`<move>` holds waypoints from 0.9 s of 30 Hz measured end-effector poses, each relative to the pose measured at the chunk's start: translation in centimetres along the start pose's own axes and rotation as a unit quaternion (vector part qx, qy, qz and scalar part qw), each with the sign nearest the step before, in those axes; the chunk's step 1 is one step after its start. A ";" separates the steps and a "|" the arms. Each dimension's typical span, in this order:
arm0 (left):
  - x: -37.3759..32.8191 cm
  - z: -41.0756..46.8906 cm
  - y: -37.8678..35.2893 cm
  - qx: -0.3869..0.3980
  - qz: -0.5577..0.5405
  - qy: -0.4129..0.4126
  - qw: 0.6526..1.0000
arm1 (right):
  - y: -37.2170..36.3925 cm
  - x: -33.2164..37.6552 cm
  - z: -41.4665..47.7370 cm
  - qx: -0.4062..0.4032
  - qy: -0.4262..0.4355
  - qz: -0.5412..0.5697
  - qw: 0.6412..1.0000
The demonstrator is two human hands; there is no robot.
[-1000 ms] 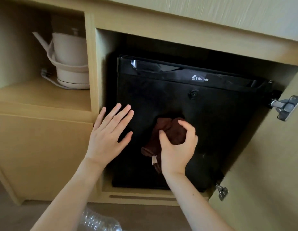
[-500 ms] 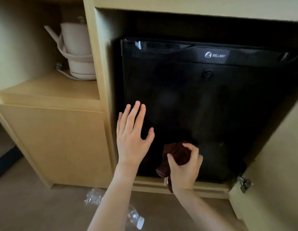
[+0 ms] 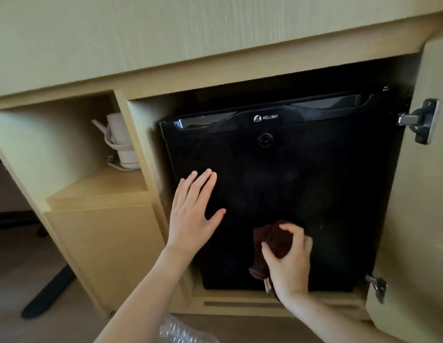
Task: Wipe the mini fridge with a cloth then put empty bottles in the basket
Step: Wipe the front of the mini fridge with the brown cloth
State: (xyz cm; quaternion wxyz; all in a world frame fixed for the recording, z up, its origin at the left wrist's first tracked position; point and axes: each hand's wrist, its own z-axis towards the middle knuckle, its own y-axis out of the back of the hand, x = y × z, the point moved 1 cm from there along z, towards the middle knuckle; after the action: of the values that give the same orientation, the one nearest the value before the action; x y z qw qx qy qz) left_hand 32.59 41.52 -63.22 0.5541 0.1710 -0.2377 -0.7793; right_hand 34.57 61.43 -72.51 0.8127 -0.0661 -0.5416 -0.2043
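A black mini fridge (image 3: 302,174) with a white logo stands shut inside a light wooden cabinet. My right hand (image 3: 288,264) grips a bunched dark brown cloth (image 3: 271,240) and presses it against the lower middle of the fridge door. My left hand (image 3: 194,214) lies flat on the door's left side, fingers spread and pointing up. A clear empty plastic bottle (image 3: 183,331) lies on the floor at the bottom edge, partly hidden by my left forearm. No basket is in view.
The cabinet door (image 3: 418,206) hangs open at the right, with two metal hinges. A white kettle (image 3: 120,142) sits on the shelf in the left compartment. A dark chair or table leg (image 3: 47,290) crosses the carpeted floor at the lower left.
The view has pulled back and tilted up. My right hand has shifted the cloth slightly up and to the right on the door. My left hand stays flat on the door's left side.
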 end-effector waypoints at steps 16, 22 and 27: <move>-3.1 1.4 -3.9 -0.074 -0.046 -0.052 0.995 | 4.7 -0.1 2.9 -0.033 0.005 0.023 0.999; -3.2 1.3 -4.3 -0.096 -0.055 -0.046 0.993 | 5.0 3.9 5.9 -0.084 0.103 0.063 0.989; -3.2 1.4 -4.1 -0.088 -0.058 -0.043 0.993 | 6.2 -0.8 3.2 -0.058 0.003 0.025 0.998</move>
State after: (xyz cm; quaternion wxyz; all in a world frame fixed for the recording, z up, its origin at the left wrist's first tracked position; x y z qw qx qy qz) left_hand 29.73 45.95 -64.37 0.5099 0.1016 -0.1810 -0.8348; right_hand 34.09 68.34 -71.26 0.8139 -0.1261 -0.5246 -0.2154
